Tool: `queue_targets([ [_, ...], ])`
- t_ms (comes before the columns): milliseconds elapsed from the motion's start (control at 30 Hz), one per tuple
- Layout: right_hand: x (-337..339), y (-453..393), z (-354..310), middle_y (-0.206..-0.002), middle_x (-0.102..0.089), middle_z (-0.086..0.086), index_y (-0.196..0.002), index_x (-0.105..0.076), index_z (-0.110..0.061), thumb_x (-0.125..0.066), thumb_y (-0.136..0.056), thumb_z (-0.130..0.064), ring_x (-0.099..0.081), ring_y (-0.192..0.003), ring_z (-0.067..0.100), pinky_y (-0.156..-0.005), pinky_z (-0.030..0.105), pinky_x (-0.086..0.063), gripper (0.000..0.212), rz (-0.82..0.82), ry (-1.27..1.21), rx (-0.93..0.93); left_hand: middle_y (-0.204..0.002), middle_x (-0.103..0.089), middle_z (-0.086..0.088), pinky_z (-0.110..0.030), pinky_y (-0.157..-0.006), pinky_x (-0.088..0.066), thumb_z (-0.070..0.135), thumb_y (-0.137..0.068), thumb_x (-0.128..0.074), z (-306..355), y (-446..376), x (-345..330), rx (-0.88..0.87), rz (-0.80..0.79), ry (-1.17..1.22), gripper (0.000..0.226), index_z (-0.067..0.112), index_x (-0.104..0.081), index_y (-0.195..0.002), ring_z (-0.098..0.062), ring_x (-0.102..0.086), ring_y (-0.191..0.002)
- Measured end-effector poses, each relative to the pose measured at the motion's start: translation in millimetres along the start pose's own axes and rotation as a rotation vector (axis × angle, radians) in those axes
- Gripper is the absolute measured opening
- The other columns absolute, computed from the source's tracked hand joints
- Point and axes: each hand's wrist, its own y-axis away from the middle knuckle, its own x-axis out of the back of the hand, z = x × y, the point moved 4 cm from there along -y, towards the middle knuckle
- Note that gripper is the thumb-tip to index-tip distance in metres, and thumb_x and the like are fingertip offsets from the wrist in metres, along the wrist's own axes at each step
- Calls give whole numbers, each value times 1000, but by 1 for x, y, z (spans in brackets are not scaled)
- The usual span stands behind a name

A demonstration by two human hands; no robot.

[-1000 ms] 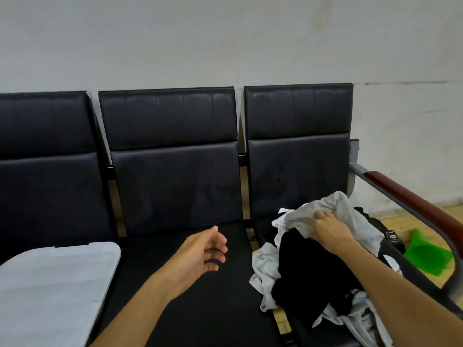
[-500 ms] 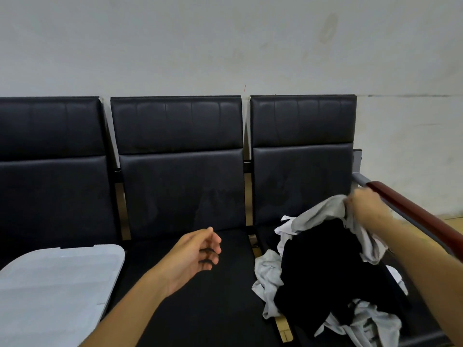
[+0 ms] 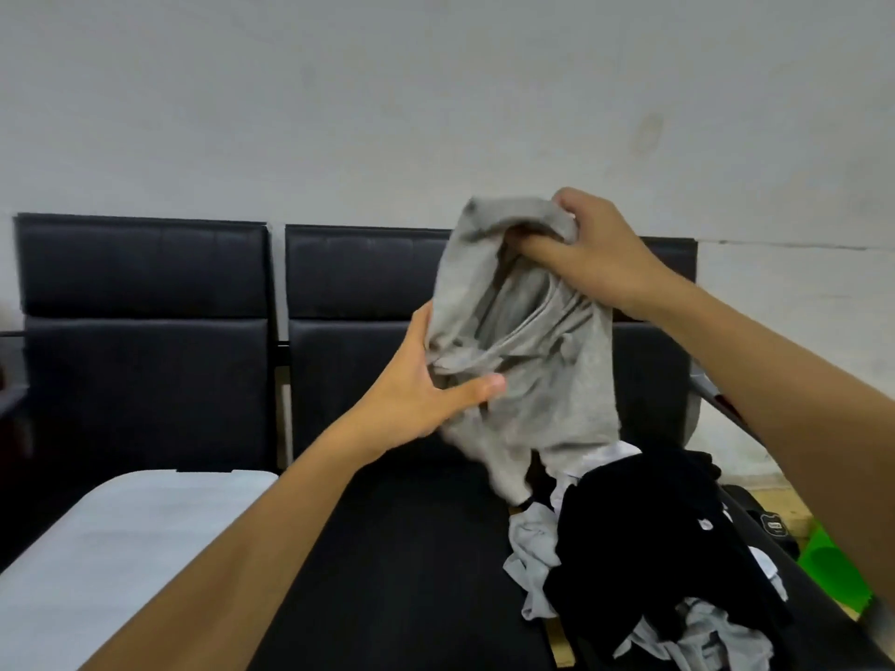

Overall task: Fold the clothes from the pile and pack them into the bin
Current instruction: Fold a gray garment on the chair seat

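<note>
middle black padded seat (image 3: pixel 411 549) is mostly bare, decent room to reach there. right seat is clogged by the heap of black and grey clothes (image 3: pixel 654 549). a white flat plastic lid (image 3: pixel 121 549) takes up the left seat, black padded backrests (image 3: pixel 145 331) wall off the rear.

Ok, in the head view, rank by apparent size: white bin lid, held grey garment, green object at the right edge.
1. white bin lid, largest, though nearest the camera
2. grey garment, held up by both hands
3. green object, smallest, partly hidden

Black bench seats (image 3: pixel 145 380), green object (image 3: pixel 830 571)
</note>
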Motion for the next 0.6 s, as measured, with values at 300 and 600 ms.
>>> queue_targets([
  [300, -51, 14, -35, -76, -62, 3, -68, -55, -9, -38, -93, 2, -53, -68, 10, -61, 24, -40, 33, -191, 44, -21, -81, -66, -14, -32, -62, -46, 20, -103, -46, 8, 50, 93, 47, 420, -310, 29, 6, -68, -91, -19, -59, -69],
  [600, -65, 27, -24, -95, -68, -11, -99, -70, -19, -44, -99, -3, -62, -86, 2, -69, 12, -46, 30, -362, 165, 4, -78, -62, -15, -25, -62, -40, 28, -101, -49, 53, 61, 150, 27, 464, -568, 35, 3, -65, -83, -17, -52, -68],
])
